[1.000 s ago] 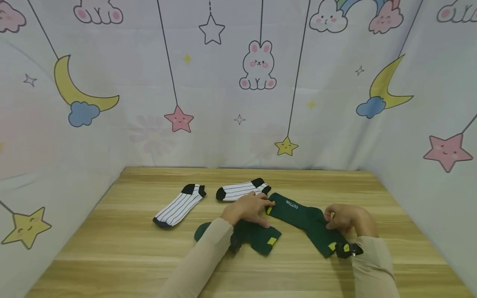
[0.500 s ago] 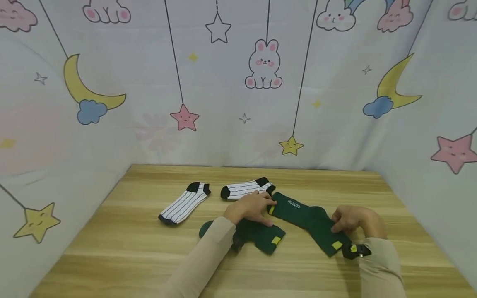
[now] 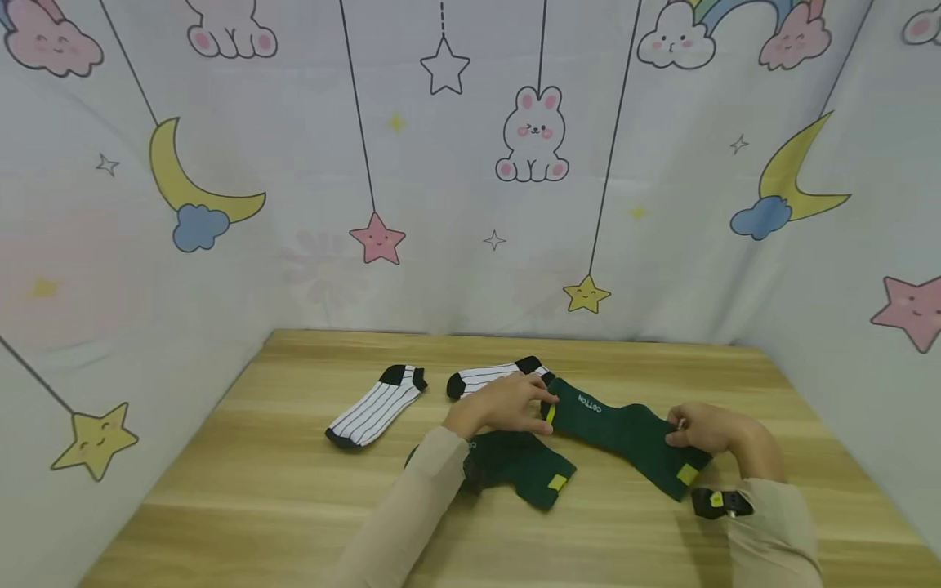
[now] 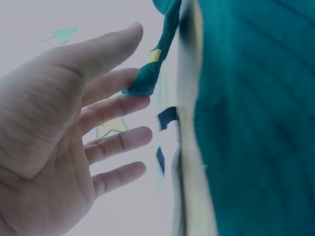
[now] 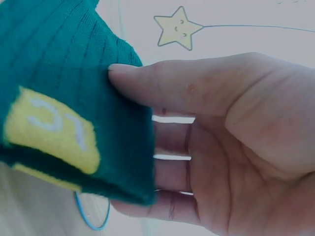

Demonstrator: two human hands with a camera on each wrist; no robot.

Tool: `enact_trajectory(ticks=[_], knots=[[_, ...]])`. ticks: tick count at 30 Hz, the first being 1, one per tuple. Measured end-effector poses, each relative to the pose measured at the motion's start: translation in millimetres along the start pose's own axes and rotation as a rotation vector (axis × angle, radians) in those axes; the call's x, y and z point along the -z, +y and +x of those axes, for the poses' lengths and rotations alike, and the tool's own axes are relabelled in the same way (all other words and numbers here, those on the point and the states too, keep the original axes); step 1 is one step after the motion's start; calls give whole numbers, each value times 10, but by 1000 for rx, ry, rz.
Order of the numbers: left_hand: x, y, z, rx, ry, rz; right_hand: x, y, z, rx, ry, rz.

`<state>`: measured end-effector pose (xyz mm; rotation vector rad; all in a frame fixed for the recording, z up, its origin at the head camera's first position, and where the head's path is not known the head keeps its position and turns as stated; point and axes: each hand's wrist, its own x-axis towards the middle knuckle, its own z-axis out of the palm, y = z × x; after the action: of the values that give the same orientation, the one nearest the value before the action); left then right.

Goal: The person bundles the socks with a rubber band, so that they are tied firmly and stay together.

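A dark green sock (image 3: 606, 429) with COTTON lettering and a yellow patch by its cuff lies stretched between both hands. My right hand (image 3: 716, 433) pinches its cuff; in the right wrist view the thumb lies over the ribbed fabric (image 5: 59, 69), with the fingers behind. At the toe end, the fingertips of my left hand (image 3: 507, 407) touch the sock. The left wrist view shows those fingers nearly straight and the thumb apart from the toe (image 4: 147, 78). Below the left hand is a second green sock (image 3: 515, 469), partly hidden by the forearm.
Two white striped ankle socks with black toes and heels lie farther back: one on the left (image 3: 378, 408), the other (image 3: 485, 376) partly behind the left hand. The wooden table (image 3: 243, 457) meets a printed curtain (image 3: 456, 302) at its back edge.
My right hand has shifted its hold toward the cuff corner, and the cuff end has swung slightly up and right. The left hand stays at the toe. The head view has turned slightly.
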<state>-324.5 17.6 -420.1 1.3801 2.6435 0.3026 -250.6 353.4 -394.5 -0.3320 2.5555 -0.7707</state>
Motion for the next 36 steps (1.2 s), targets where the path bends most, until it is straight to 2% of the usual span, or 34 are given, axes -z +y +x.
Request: enact_trajectory(ticks=[3,7,12,15,19,23,29,36], knots=[[68,-25,-16,0,17,-50,31,-8,-1,54,39,-27],[104,-52,-57,8,-2,-102,31,-6,1,61,56,-36],[72,-64,-96,7,-15,-132,-25,10,-2,64,88,-29],[45,-67,-95,-14,-14,-154,-52,18,11,81,112,-25],[54,-92,-91,-35,7,-155,-41,16,41,105,146,-38],[125,-142,-123,-32,26,-156,3,-27,93,124,160,-47],[259,-202,-222,-15,67,-221,44,-142,215,187,154,-86],[304,-224,-250,-43,92,-216,-14,-170,254,185,184,-66]])
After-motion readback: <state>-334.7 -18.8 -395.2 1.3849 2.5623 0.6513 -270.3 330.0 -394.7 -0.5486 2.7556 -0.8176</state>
